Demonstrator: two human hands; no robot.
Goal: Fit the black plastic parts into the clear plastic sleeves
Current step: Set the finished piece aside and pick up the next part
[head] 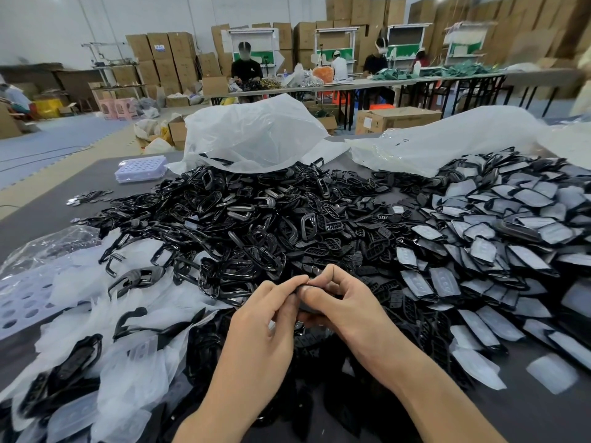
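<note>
My left hand (265, 318) and my right hand (339, 302) meet near the table's front, both pinching one small black plastic part (303, 287) between fingertips and thumbs. Most of that part is hidden by my fingers, and I cannot tell whether a sleeve is on it. Behind my hands lies a big heap of loose black plastic parts (256, 215). Clear plastic sleeves (96, 279) are strewn at the left. A spread of black parts fitted in sleeves (499, 238) covers the right side.
Two large white plastic bags (252, 135) lie behind the heap. A clear perforated tray (140, 167) sits at the back left and another (19, 302) at the left edge. Other people work at long tables (351, 83) far behind, with stacked cardboard boxes.
</note>
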